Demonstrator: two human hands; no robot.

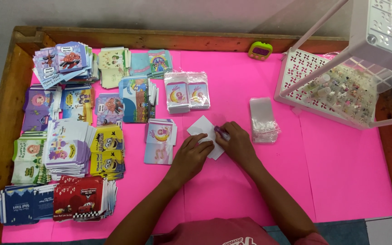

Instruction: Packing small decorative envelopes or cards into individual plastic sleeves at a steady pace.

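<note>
Centrally on the pink tabletop (268,181), the left hand (192,154) presses flat on a white envelope (201,128) to steady it, while the right hand (237,140) pinches a small purple item (220,132) against it, beside clear sleeves (263,119).

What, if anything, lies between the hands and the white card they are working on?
Nothing visible. The left hand rests flat on the white card, and the right hand touches its edge while pinching a small purple object. The clear bags lie apart, to the right.
</note>
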